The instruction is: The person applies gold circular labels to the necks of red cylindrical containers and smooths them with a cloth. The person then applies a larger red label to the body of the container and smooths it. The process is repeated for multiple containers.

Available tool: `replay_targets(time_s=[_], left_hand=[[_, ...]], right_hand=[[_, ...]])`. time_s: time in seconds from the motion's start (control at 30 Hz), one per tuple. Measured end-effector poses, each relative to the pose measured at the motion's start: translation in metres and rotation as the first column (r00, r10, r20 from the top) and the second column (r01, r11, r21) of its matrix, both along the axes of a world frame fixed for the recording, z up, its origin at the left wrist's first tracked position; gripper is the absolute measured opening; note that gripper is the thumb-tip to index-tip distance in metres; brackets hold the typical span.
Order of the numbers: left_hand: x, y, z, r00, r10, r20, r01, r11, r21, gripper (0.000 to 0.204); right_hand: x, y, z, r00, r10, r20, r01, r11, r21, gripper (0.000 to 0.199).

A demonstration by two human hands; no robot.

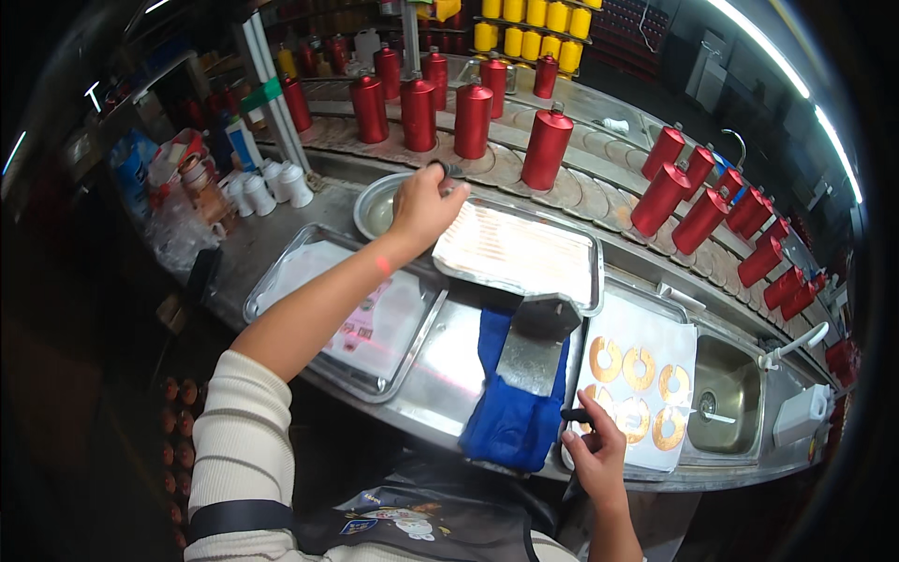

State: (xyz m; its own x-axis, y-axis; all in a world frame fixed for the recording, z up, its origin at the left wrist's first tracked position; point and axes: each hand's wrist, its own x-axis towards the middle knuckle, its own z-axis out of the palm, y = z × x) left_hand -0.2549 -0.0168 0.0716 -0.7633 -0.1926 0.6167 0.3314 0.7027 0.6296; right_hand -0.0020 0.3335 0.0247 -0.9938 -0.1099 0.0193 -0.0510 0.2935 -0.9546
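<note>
My left hand (426,211) reaches over the rim of a round metal bowl (367,199), fingers curled together. Something dark shows at its fingertips, too small to make out. Just right of it lies a metal tray (597,281) whose striped pale contents are washed out by glare. My right hand (599,448) is near the bench's front edge, thumb and fingers apart, with a black covering on one fingertip. Beside it, blue cloth (510,426) drapes a stand with a grey metal plate (529,361). To its right lies a white sheet (682,347) with several gold C-shaped pieces (639,369).
Red metal bottles (546,150) stand along a conveyor (599,199) behind the bench. A tray (428,339) with printed white sheets sits at left, near white cups (295,185). A sink (749,421) and white jug (801,415) are at right. Yellow bottles (537,13) fill far shelves.
</note>
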Motion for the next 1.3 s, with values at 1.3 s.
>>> replay_targets(time_s=[1.3], left_hand=[[0.137, -0.065, -0.007, 0.810, -0.492, 0.319, 0.432, 0.868, 0.245, 0.083]], right_hand=[[-0.065, -0.115, 0.038, 0.980, -0.005, 0.199, -0.004, 0.999, 0.042, 0.049]])
